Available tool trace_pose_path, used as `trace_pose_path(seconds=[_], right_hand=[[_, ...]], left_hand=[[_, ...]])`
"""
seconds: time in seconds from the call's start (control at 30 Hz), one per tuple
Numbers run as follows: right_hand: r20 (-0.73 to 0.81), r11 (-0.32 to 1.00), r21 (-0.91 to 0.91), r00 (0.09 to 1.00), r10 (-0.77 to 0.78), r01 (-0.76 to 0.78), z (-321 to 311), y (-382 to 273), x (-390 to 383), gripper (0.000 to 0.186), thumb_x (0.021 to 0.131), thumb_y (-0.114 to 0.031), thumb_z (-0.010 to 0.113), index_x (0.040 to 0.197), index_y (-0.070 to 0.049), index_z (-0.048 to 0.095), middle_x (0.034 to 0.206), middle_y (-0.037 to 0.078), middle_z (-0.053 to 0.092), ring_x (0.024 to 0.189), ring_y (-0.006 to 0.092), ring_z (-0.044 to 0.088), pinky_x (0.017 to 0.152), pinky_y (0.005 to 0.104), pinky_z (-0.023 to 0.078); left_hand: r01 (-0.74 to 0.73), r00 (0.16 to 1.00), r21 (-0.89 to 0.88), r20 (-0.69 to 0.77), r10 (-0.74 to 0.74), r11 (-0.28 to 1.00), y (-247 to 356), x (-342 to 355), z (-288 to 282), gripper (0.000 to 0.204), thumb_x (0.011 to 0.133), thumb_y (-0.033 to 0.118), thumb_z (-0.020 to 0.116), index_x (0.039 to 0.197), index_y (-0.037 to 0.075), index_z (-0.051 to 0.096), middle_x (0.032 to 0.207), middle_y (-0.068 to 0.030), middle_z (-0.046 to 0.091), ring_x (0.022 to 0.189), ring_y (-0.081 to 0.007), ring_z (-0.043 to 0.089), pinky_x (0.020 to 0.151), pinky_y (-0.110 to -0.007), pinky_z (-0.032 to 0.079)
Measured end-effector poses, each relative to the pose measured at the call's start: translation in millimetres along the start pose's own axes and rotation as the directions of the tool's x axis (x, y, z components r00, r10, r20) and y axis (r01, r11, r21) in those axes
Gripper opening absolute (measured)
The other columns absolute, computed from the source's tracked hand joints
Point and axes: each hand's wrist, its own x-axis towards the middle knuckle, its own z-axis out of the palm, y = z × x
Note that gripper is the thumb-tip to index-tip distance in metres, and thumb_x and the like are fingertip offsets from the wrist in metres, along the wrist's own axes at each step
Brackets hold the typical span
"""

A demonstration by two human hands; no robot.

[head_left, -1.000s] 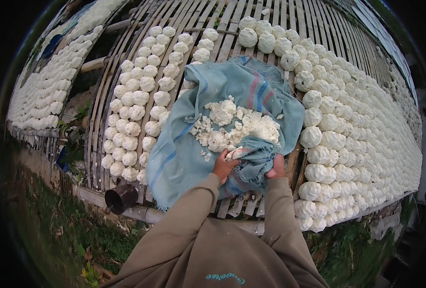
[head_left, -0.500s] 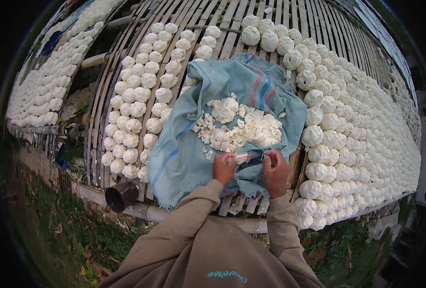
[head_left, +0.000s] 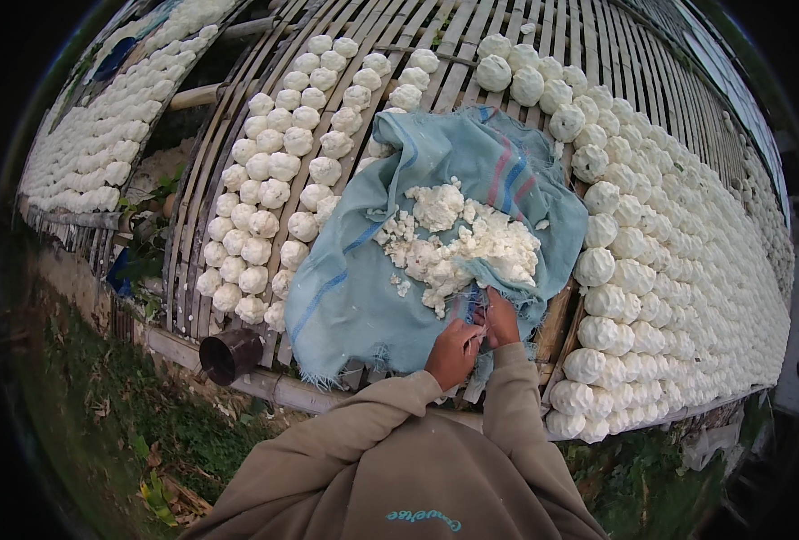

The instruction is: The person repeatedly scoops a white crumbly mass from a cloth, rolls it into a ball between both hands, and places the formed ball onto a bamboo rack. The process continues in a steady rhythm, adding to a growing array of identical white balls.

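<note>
Both hands meet at the near edge of the blue cloth [head_left: 390,270] on the bamboo rack [head_left: 543,54]. The left hand [head_left: 453,353] and right hand [head_left: 501,319] press a small white lump [head_left: 478,333] between curled fingers. The crumbly white pile [head_left: 458,238] lies just ahead.

Rows of white balls [head_left: 264,193] are crowding the bamboo rack [head_left: 471,45] left of the blue cloth [head_left: 354,288], and more are packing its right side [head_left: 651,261] — bare slats are showing only at the far end, beyond the cloth's top edge.
</note>
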Motion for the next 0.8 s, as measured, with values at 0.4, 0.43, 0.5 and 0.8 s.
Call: trace_pose_path(seconds=[0.4,0.43,0.5,0.8], right_hand=[[0.166,0.865,0.501,0.976,-0.140,0.039,-50,9,-22,0.029,0.110,-0.030,0.058,0.127,-0.007,0.063,0.122,0.010,0.072,0.109,0.0251,0.073,0.088,0.0426,0.062],[0.087,0.815,0.576,0.986,-0.142,0.066,-55,9,-23,0.028,0.111,-0.028,0.058,0.127,-0.007,0.063,0.123,0.011,0.072,0.108,0.0249,0.073,0.088,0.0430,0.062],[0.283,0.830,0.557,0.936,-0.210,0.018,-66,11,-22,0.021,0.111,-0.022,0.054,0.120,-0.007,0.064,0.115,0.010,0.073,0.108,0.0257,0.073,0.091,0.0435,0.061],[-0.111,0.969,0.245,0.993,0.050,-0.021,-96,34,-29,0.013,0.101,-0.020,0.054,0.102,-0.009,0.061,0.090,0.005,0.066,0.080,0.0228,0.067,0.065,0.0407,0.056]], left_hand=[[-0.102,0.990,-0.007,0.097,0.102,0.995,2,-3,-20,0.019,0.095,0.006,0.065,0.112,0.001,0.070,0.101,-0.0169,0.061,0.099,-0.0376,0.062,0.085,-0.045,0.051],[-0.066,0.993,-0.039,0.095,0.070,0.997,1,-4,-21,0.020,0.094,0.007,0.066,0.113,0.002,0.071,0.102,-0.0167,0.061,0.098,-0.0366,0.063,0.085,-0.044,0.051],[-0.042,0.999,-0.057,0.021,0.043,0.997,-3,-3,-22,0.021,0.094,0.007,0.067,0.114,0.003,0.071,0.105,-0.0168,0.061,0.098,-0.0355,0.063,0.087,-0.042,0.052],[0.125,0.972,0.067,-0.208,-0.109,0.990,-35,49,-44,0.034,0.091,0.016,0.071,0.124,0.007,0.065,0.118,-0.0165,0.061,0.112,-0.0361,0.059,0.095,-0.044,0.050]])
